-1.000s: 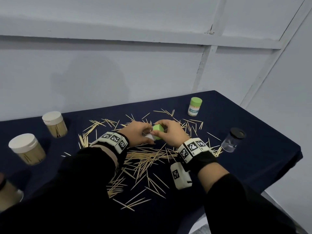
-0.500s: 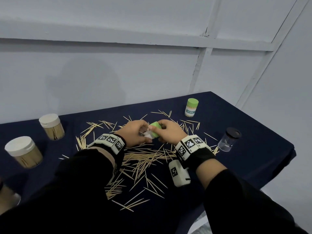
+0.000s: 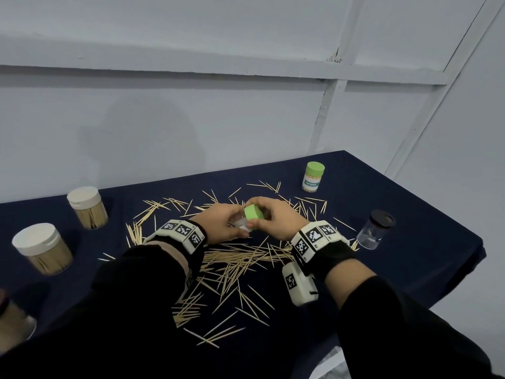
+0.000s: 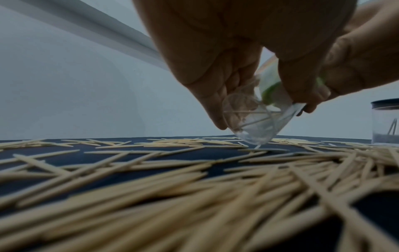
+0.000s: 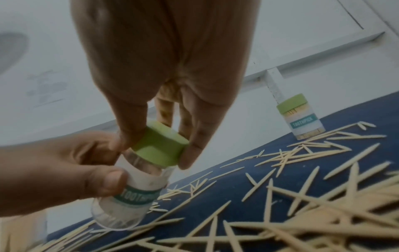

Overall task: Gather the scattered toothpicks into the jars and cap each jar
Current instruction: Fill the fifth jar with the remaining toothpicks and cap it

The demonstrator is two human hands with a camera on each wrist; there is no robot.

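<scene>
My left hand (image 3: 231, 224) grips a small clear jar (image 5: 131, 196) with a TOOTHPICK label, tilted just above the table. The jar (image 4: 252, 122) looks nearly empty, with a few toothpicks inside. My right hand (image 3: 270, 216) pinches the green cap (image 3: 253, 212) that sits on the jar's mouth, thumb on one side and fingers on the other (image 5: 159, 146). Many scattered toothpicks (image 3: 240, 258) lie on the dark blue tablecloth under and around both hands.
A green-capped jar (image 3: 313, 177) full of toothpicks stands at the back right. A clear jar with a black cap (image 3: 375, 229) stands near the right edge. Two white-capped jars (image 3: 87, 207) (image 3: 42, 248) stand at the left, and a further jar (image 3: 13, 318) at the lower left edge.
Both hands stay together on the small jar and its green cap. My right fingers have shifted slightly around the cap. Nothing has been let go.
</scene>
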